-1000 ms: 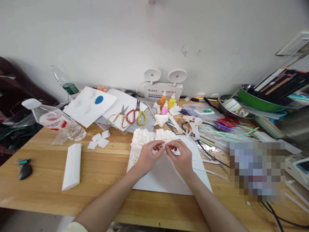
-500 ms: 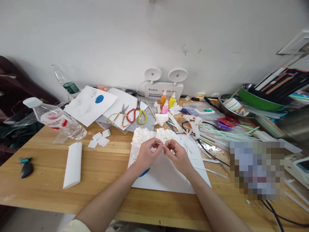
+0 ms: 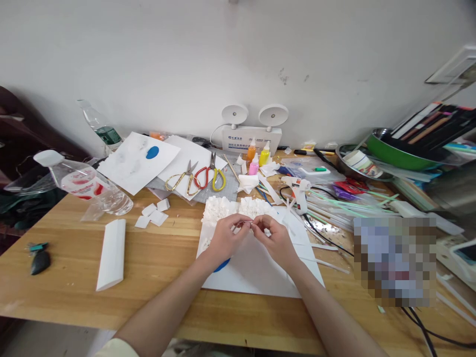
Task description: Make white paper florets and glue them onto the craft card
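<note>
My left hand [image 3: 231,234] and my right hand [image 3: 270,235] meet fingertip to fingertip above a white sheet [image 3: 256,275]. Both are closed in a pinch on a thin white strip [image 3: 244,221], mostly covered by the fingers; its material is too small to tell. Behind the hands, crumbly-looking white clusters [image 3: 214,210] lie along the sheet's far edge. Part of a blue patch [image 3: 222,266] shows on the sheet beside my left wrist.
Gold scissors [image 3: 183,179] and red-and-yellow-handled scissors [image 3: 210,176] lie behind. A glue gun [image 3: 299,191] with a cable, small paint bottles [image 3: 253,166] and loose strips stand or lie at the right. Leftward are a tilted water bottle [image 3: 85,183], a folded white paper piece [image 3: 112,255] and small white squares [image 3: 158,218].
Both hands stay in nearly the same place with fingertips together; the fingers shift only slightly around the strip. The whole view has drifted a few pixels.
</note>
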`<state>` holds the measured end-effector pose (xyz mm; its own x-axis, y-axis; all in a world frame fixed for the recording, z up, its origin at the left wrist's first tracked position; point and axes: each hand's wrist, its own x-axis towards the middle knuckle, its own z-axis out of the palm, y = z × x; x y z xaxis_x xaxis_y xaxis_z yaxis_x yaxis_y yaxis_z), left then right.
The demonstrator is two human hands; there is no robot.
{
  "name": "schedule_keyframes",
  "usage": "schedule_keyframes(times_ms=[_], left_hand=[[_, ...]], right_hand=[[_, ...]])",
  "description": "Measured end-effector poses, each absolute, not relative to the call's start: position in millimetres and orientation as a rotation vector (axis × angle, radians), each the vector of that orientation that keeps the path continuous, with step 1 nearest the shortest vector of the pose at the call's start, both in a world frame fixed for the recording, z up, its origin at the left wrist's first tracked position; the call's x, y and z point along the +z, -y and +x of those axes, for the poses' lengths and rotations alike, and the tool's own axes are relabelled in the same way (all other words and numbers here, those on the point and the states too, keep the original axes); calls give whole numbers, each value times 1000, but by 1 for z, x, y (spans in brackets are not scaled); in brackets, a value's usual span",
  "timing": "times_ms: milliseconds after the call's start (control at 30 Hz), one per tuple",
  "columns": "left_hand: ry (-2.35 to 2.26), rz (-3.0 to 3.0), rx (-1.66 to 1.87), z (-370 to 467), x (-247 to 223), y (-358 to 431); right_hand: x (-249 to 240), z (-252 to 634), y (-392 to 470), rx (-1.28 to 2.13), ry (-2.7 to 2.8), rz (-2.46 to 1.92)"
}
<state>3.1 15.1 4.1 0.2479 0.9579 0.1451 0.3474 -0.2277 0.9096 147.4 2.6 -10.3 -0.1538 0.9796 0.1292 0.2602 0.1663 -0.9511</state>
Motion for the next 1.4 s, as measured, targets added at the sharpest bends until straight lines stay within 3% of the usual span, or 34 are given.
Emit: schedule_keyframes(times_ms=[467,767,1133,1400], left_hand=[[-1189,1756,982,4,3,-14],[-1191,1731,958,5,3,-14],[-1239,1698,994,4,2,-16],[-1205,1689,973,4,1,-16]], right_hand=[[-11,147,-2,798,1546,-1316],[-14,144,-2,449,1556,-1179],[-10,147,-3,755,1653,-1167],[-9,147,-4,763,1662,-1178]])
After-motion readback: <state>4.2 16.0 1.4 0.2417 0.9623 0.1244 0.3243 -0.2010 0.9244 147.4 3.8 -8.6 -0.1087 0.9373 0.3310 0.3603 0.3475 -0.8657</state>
